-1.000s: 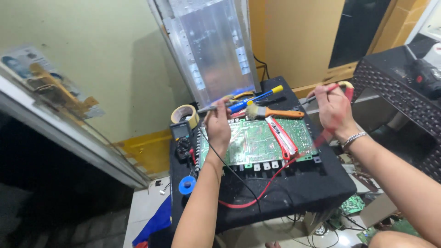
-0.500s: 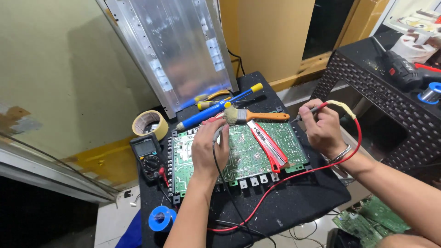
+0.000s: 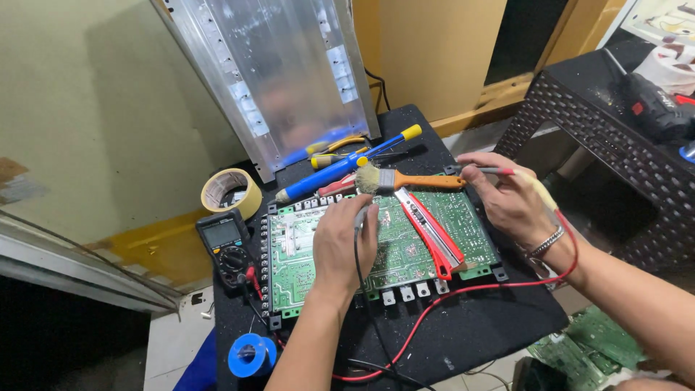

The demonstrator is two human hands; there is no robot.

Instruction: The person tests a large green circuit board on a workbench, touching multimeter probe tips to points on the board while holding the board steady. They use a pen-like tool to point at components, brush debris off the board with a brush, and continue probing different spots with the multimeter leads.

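A green circuit board (image 3: 297,246) lies flat on a black table (image 3: 492,326). My left hand (image 3: 344,242) rests on the board's middle and pinches a black meter probe (image 3: 360,217), tip down on the board. My right hand (image 3: 507,199) hovers over the board's right end and holds a red meter probe (image 3: 496,171), pointing left near the board's far right corner. Red and black leads (image 3: 434,308) run from both probes toward the front. A dark multimeter (image 3: 226,245) sits left of the board. An orange-handled brush (image 3: 405,180) and a red utility knife (image 3: 431,232) lie on the board.
A long blue screwdriver (image 3: 340,170), yellow-handled pliers (image 3: 333,148) and a tape roll (image 3: 230,191) lie behind the board. A blue solder spool (image 3: 250,355) sits front left. A metal panel (image 3: 282,72) leans on the wall. A black wicker table (image 3: 615,137) stands right, loose boards (image 3: 586,347) below.
The view has swung down and left, closer to the board. My right hand has come down with the red probe from above the table to the board's right end. My left hand stays on the board.
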